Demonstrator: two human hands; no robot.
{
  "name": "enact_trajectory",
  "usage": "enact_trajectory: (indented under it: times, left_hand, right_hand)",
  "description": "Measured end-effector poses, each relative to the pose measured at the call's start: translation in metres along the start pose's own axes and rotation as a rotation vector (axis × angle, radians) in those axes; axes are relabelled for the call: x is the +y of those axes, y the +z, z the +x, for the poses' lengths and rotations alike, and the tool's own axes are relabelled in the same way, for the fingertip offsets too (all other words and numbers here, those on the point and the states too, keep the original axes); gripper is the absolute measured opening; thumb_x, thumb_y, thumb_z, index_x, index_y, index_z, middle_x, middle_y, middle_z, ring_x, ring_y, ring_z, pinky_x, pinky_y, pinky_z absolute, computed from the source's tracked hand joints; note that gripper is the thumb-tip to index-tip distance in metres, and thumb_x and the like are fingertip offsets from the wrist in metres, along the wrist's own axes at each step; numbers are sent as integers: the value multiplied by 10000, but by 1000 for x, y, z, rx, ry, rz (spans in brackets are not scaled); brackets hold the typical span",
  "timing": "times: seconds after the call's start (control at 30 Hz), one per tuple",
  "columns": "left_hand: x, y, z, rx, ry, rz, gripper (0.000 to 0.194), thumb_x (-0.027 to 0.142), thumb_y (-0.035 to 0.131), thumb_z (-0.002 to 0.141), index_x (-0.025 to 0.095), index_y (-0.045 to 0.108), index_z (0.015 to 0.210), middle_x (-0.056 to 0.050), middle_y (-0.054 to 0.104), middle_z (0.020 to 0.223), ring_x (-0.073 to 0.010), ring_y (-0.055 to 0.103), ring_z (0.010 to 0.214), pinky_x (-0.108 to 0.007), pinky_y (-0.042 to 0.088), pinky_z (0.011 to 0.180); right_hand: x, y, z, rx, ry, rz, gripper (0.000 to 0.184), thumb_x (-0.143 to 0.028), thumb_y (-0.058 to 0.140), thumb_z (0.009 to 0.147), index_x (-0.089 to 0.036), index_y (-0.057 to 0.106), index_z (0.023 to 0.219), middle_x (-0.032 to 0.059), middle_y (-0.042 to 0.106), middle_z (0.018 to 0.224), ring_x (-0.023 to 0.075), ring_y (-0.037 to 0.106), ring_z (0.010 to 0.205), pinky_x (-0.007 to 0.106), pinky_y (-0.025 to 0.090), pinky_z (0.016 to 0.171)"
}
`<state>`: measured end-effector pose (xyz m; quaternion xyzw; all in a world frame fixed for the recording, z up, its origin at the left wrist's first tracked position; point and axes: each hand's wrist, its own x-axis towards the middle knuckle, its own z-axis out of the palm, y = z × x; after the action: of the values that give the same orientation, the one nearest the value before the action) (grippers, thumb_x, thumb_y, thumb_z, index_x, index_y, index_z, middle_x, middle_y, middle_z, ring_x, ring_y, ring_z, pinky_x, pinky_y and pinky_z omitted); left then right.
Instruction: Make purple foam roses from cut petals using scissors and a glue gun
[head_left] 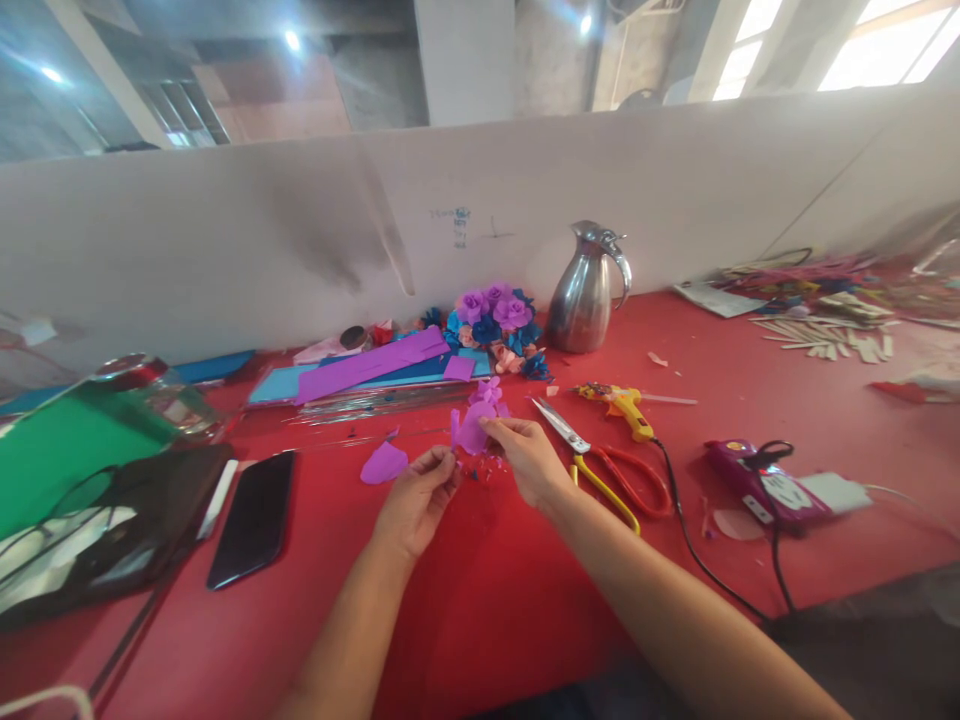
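Note:
Between the thumb and fingers of my right hand (531, 458) is a rounded purple paper petal (473, 432). My left hand (421, 497) is closed in a pinch just left of it; a narrow purple strip (454, 426) rises by its fingertips, and what they grip is too small to make out. A purple paper flower (487, 390) lies just beyond the petal. Left of my hands rests a loose purple paper piece (383, 463). Small paper scraps (484, 467) are scattered below the petal. Scissors with red and yellow handles (600, 465) lie open, right of my right hand.
Behind lie purple paper strips (375, 362), thin wires (360, 405) and a heap of paper flowers (495, 325). A steel jug (583, 295) stands near the partition. A yellow glue gun (630, 410) and purple power strip (772, 490) are right, a phone (253, 520) left.

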<state>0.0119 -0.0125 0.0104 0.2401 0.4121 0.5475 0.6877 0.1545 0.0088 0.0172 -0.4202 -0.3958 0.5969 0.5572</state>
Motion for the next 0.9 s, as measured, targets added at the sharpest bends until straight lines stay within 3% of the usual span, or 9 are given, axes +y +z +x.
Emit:
enact_trajectory:
  times: [0.27, 0.9]
  left_hand:
    - [-2, 2, -1, -38, 66, 111, 203, 165, 818, 547, 131, 649, 653, 30, 576, 614, -60, 524, 567, -175, 451, 596]
    - [-3, 2, -1, 17, 78, 177, 250, 224, 856, 455, 130, 680, 606, 26, 565, 577, -64, 490, 570, -182, 392, 571]
  right_hand:
    - [-5, 3, -4, -20, 12, 0, 330, -469, 649, 639, -185, 565, 494, -14, 522, 532, 113, 433, 558, 248, 366, 591]
    - [-3, 6, -7, -60, 37, 77, 260, -399, 644, 649, -183, 587, 517, -22, 518, 542, 105, 422, 558, 252, 360, 606]
